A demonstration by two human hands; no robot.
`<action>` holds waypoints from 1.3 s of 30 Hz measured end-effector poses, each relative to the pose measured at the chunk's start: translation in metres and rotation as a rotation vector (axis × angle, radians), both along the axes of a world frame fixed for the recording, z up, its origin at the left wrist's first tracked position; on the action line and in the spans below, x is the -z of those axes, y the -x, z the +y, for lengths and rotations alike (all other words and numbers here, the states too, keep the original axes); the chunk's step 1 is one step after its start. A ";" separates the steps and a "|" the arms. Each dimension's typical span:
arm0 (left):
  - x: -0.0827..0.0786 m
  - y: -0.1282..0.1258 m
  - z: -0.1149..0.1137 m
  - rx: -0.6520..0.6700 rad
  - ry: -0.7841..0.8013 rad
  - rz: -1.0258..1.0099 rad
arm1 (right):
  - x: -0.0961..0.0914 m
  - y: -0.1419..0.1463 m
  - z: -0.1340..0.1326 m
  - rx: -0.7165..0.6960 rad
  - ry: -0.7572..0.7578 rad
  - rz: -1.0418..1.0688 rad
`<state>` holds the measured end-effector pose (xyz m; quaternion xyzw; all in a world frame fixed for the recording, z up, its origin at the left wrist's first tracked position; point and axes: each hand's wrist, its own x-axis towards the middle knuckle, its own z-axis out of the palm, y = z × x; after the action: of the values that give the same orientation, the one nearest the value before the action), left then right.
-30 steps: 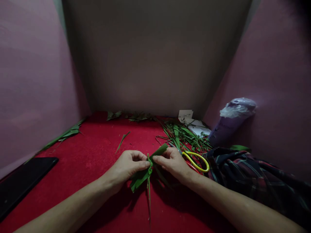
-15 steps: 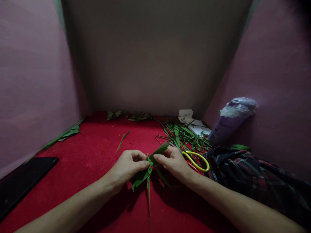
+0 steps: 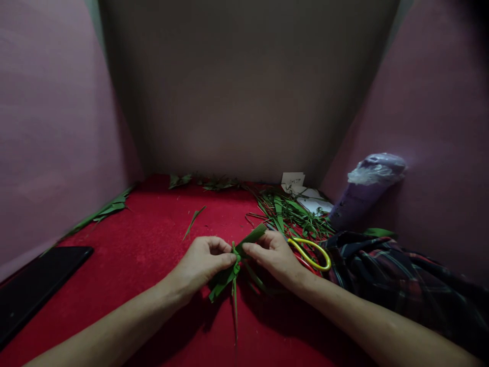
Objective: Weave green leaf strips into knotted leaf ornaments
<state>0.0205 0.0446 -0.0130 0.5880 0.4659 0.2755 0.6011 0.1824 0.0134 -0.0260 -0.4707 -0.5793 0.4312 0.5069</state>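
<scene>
Green leaf bundle with a knotted middle sits between the two hands over the red surface; the left hand pinches its knot, the right hand its flat upper blade. Yellow-handled metal scissors lie beside the right wrist, near tangled green stems.

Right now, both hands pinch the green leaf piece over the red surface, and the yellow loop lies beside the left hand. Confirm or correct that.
One slip: the head view shows the yellow loop beside the right hand, not the left hand. Both hands pinch the green leaf piece over the red surface.
</scene>
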 end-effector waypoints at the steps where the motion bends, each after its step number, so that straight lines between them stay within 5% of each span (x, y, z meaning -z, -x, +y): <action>1: 0.000 0.000 0.000 -0.002 -0.001 -0.004 | 0.000 0.000 0.000 0.000 -0.001 -0.003; 8: 0.000 0.000 -0.002 -0.031 0.000 -0.037 | 0.001 0.005 -0.008 0.012 -0.024 -0.129; 23: 0.000 0.004 -0.004 0.015 0.054 -0.201 | 0.001 0.012 -0.024 0.092 -0.492 -0.524; 30: -0.006 0.007 -0.002 0.048 0.101 -0.325 | 0.001 0.011 -0.032 0.115 -0.598 -0.898; 39: -0.004 0.009 0.002 0.058 0.130 -0.367 | -0.001 0.010 -0.029 0.141 -0.648 -1.001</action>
<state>0.0119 0.0463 -0.0089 0.5010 0.3481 0.3297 0.7205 0.1723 -0.0151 -0.0250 -0.4755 -0.8169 -0.0761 0.3175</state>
